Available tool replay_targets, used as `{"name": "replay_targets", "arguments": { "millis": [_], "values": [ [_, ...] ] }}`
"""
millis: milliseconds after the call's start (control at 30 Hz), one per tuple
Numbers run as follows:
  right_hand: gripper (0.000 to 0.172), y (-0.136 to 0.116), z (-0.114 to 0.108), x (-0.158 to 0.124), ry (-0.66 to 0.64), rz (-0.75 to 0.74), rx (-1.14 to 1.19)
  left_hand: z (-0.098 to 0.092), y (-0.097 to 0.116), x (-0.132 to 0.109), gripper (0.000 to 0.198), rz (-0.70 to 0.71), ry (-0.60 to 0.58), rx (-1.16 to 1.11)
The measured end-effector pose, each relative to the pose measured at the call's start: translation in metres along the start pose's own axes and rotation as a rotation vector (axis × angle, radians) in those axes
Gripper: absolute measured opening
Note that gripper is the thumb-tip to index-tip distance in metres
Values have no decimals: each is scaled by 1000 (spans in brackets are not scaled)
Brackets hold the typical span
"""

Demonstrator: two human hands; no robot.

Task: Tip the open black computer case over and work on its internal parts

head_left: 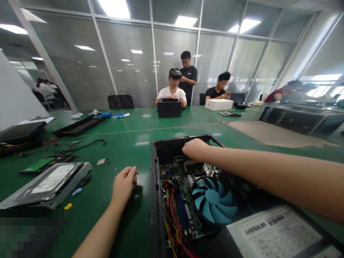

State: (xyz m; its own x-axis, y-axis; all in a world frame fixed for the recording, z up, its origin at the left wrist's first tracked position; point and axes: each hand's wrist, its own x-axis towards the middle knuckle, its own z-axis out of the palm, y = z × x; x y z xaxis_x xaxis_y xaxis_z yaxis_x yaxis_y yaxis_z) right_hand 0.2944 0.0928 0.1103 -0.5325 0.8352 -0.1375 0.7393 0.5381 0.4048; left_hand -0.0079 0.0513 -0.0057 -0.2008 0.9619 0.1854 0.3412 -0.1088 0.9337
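An open desktop computer case (153, 186) lies on its side in front of me. Inside it are a motherboard (176, 177), a cooling fan with light blue blades (213, 197), bundled coloured cables (172, 208) and a silver power supply (276, 233) with a label. My right hand (195, 149) reaches across to the far wall of the case, closed, with its fingertips turned inward and hidden. Left of the case, my left hand (125, 183) rests near the green table, fingers curled and thumb against them. Whatever it may hold is too small to make out.
On the left of the green table (129, 139) lie a hard drive in a metal bracket (53, 181), a green circuit board (39, 165), cables and a long black panel (80, 126). Across sit people, one behind a black box (169, 109). A white box (219, 104) and cardboard (271, 134) lie right.
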Motion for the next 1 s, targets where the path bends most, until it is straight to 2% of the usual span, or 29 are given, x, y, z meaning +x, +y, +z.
{"name": "replay_targets", "arguments": {
  "millis": [233, 400, 533, 700, 1000],
  "values": [
    [24, 4, -3, -6, 70, 77, 16, 3, 10, -1, 30, 5, 23, 68],
    [25, 14, -8, -11, 135, -5, 83, 2, 12, -1, 30, -4, 20, 82],
    [29, 12, -12, -11, 172, -59, 125, 1, 11, -1, 31, -2, 13, 88],
    [24, 7, -17, -12, 213, -117, 57, 2, 10, 0, 34, -31, -3, 55],
    [20, 8, -10, -7, 209, -42, -3, 2, 3, 2, 34, -22, -23, 47]
  ]
}}
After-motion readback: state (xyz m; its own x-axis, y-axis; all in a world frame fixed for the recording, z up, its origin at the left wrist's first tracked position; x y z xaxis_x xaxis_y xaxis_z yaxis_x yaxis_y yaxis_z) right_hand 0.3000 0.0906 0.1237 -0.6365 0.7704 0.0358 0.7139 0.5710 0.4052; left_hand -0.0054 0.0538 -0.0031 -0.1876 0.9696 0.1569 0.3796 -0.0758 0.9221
